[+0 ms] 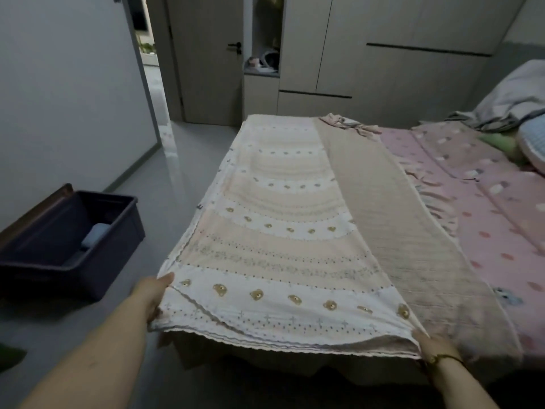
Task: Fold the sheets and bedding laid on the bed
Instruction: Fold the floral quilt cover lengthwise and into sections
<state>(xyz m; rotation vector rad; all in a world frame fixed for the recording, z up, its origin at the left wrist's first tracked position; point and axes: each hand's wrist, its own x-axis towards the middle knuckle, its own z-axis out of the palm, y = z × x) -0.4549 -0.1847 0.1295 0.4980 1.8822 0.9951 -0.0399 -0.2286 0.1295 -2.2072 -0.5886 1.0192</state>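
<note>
A cream and white blanket (pixel 283 231) with rows of small bear prints lies lengthwise along the bed's left side, folded over so its plain beige underside (pixel 392 219) shows on the right. My left hand (pixel 154 293) grips the blanket's near left corner, thumb on top. My right hand (pixel 433 346) pinches the near right corner where the layers meet. The near edge is lifted slightly off the mattress. Under it lies a pink dotted sheet (pixel 483 231).
A dark plastic storage bin (pixel 73 246) stands on the grey floor at the left. Crumpled grey bedding (pixel 513 98) and pillows (pixel 533 143) sit at the bed's far right. Wardrobes (pixel 383 54) and a door (pixel 206 54) line the far wall.
</note>
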